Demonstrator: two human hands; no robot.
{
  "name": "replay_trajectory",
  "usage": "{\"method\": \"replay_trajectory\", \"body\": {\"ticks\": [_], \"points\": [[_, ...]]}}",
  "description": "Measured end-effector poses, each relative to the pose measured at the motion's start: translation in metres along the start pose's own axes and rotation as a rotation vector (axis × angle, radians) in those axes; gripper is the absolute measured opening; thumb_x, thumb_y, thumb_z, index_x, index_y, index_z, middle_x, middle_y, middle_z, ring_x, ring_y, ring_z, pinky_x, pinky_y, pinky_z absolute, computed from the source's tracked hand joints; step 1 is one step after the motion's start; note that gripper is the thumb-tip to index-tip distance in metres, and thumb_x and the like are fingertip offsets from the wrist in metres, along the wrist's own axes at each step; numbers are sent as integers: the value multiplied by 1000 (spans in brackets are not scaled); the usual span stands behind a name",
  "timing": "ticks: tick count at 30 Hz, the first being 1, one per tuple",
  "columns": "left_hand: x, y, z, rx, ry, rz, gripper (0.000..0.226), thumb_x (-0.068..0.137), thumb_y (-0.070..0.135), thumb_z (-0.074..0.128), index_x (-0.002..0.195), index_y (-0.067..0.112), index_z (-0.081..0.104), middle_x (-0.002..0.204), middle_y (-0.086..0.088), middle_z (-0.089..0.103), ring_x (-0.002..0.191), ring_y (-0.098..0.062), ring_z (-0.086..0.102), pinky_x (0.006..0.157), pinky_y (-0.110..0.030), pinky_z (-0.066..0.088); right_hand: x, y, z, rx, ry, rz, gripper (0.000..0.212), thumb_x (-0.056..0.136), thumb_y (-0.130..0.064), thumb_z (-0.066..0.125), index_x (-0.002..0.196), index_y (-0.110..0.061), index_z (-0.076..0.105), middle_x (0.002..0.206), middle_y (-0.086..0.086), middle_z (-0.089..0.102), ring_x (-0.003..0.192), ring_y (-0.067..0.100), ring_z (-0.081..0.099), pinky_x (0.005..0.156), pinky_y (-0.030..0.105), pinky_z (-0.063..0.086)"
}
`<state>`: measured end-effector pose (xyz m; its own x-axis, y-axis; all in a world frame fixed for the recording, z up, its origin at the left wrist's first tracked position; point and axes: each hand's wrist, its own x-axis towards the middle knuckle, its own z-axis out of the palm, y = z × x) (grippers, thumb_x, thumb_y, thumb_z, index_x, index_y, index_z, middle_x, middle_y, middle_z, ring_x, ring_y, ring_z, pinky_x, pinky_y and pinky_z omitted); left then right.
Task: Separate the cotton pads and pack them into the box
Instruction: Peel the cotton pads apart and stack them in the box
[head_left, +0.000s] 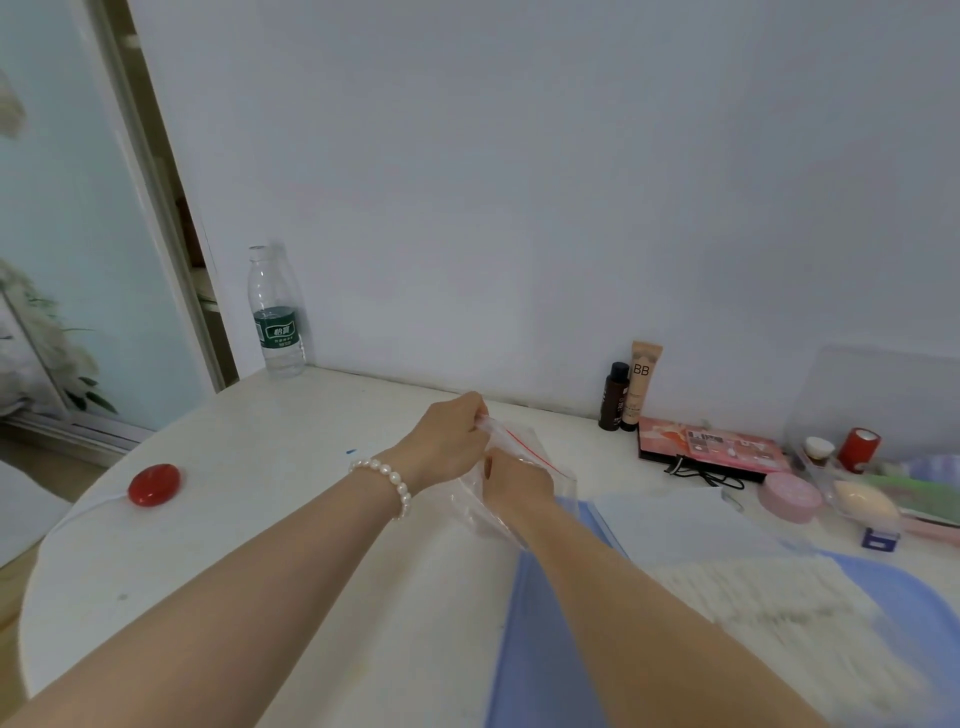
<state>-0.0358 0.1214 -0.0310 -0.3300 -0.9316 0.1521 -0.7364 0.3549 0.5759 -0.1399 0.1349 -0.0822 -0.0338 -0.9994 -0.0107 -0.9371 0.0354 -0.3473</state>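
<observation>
Evidently both hands work the zip bag (511, 470): left hand (447, 441) pinches its red-striped mouth at twelve o'clock, right hand (514, 480) grips the near lip to part it.

Both hands, left (447, 441) and right (517, 483), pinch a seemingly empty zip bag (524, 447).

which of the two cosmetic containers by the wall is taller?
The beige BB tube, standing upright against the wall. The dark bottle just left of it is shorter and near-black.
</observation>
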Motion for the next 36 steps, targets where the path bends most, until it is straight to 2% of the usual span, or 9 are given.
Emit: {"method": "replay_trajectory", "body": {"ticks": [6,11,14,17,20,24,28,32,36], "points": [[-10,5,-2,20,19,-3,18,90,9,39,103,6,52,90,-3,53,82,-20,46,57,-22,32,-17,-8,-6,-60,-4,-45,28,92,-11,45,118,-9,53,114,11,61,107,29,58,86,34,44],[-21,4,-5,61,33,-56,19,91,13,41,105,10,53,99,-4,58,88,-22,50,70,-28,38,-60,-14,-22,-344,231,-259,26,86,-31,55,104,-11,60,89,2,65,92,16,62,93,27,39],[-37,14,0,177,31,-18,17,91,13,39,104,12,50,100,-6,61,85,-24,51,71,-33,42,-98,0,-35,-375,531,-371,48,15,-22,86,43,-23,47,37,-2,48,34,11,46,46,16,36],[-54,29,13,367,46,88,20,88,9,43,108,11,45,101,-6,58,87,-27,54,66,-32,39,-126,19,-37,-298,622,-432,41,29,-13,84,43,-20,46,37,-3,43,31,12,36,43,16,22],[-65,37,23,527,55,104,26,84,9,51,110,10,44,102,-8,58,87,-29,57,65,-32,37,-159,33,-50,71,666,-383,8,65,-13,70,64,-18,64,57,-5,59,51,12,55,47,19,39],[-75,48,18,640,38,34,34,88,24,50,119,12,45,115,-9,53,104,-30,50,79,-34,34,-177,63,-81,1006,236,-93,12,77,-1,69,78,-12,70,71,3,65,55,10,55,47,19,42],[-87,76,1,36,13,80,50,73,18,63,121,24,50,124,0,46,122,-20,37,96,-28,33,-191,96,-101,1262,184,-3,26,71,5,72,94,-8,69,81,10,70,61,18,61,43,21,40],[-116,132,0,-631,20,214,26,73,11,72,94,20,60,106,0,63,97,-10,58,80,-9,42,-207,120,-114,1272,264,59,31,67,4,75,93,-11,66,82,9,73,68,22,66,49,25,43],[-132,165,38,-572,-214,112,47,66,34,83,104,24,57,104,3,62,90,-13,64,77,-26,54,-226,132,-122,1246,280,37,18,71,1,73,80,-12,64,71,6,70,59,17,62,43,20,41]]}}
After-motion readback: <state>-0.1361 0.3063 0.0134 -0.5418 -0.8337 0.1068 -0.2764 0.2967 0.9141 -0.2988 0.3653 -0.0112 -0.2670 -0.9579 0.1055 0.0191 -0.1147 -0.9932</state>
